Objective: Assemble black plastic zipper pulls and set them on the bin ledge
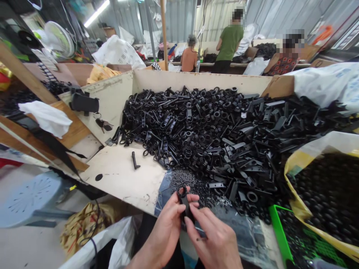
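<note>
My left hand (165, 231) and my right hand (215, 239) meet at the bottom centre, both pinched on one black plastic part (185, 203) with a ring at its top end. The part stands roughly upright between my fingers. Just beyond my hands lies a small heap of tiny black pieces (190, 181) and a few thin metal pins (224, 201). Behind that, a big pile of black plastic parts (224, 130) fills the worktable. One loose black part (135, 160) lies alone on the bare board to the left.
A yellow bag of black round pieces (331, 194) stands at the right, with a green crate (277, 231) below it. Keys (102, 123) hang on the cream table wall (117, 93). A blue stool (30, 198) is at lower left. Three people work at a far bench (224, 65).
</note>
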Available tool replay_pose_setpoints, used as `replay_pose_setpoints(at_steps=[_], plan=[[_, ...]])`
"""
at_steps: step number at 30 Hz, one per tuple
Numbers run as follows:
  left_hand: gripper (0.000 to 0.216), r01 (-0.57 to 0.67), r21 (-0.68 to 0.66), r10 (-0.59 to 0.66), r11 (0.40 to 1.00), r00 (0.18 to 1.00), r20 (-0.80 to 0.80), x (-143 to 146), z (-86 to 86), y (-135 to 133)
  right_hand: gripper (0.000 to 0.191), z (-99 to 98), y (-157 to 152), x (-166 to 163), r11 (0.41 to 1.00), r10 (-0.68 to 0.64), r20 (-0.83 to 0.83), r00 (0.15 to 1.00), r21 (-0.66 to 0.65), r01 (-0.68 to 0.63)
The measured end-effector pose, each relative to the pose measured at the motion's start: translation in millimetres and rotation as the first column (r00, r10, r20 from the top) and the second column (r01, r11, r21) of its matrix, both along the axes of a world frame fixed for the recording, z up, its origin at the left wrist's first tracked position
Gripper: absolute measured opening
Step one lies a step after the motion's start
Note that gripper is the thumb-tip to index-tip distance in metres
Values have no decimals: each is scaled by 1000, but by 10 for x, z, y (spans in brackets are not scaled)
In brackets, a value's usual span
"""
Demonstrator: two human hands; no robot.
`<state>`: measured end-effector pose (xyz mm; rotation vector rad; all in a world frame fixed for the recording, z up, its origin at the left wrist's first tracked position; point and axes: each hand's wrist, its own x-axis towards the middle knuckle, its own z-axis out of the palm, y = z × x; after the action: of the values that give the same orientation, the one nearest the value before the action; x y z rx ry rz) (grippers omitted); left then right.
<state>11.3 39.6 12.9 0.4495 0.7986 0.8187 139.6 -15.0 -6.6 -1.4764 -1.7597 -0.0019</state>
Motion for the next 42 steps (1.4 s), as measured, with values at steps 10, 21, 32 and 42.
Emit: replay_pose_setpoints(at_steps=[10,21,32,42], plan=[[40,25,99,-8,995,986,-165,83,-70,-123,37,-7,40,-56,996,-75,96,993,51,70],[49,359,250,-252,899,892,-376,-113,-7,-68,35,96,54,204,877,-163,-675,719,-433,-208],[31,408,433,-80,804,796,-601,-281,165,-220,22,94,87,103,859,-6,-788,616,-319,-400],[27,348,425,-4,836,778,-629,-206,-40,-178,34,-172,268,12,813,-75,-829,555,-373,-448]])
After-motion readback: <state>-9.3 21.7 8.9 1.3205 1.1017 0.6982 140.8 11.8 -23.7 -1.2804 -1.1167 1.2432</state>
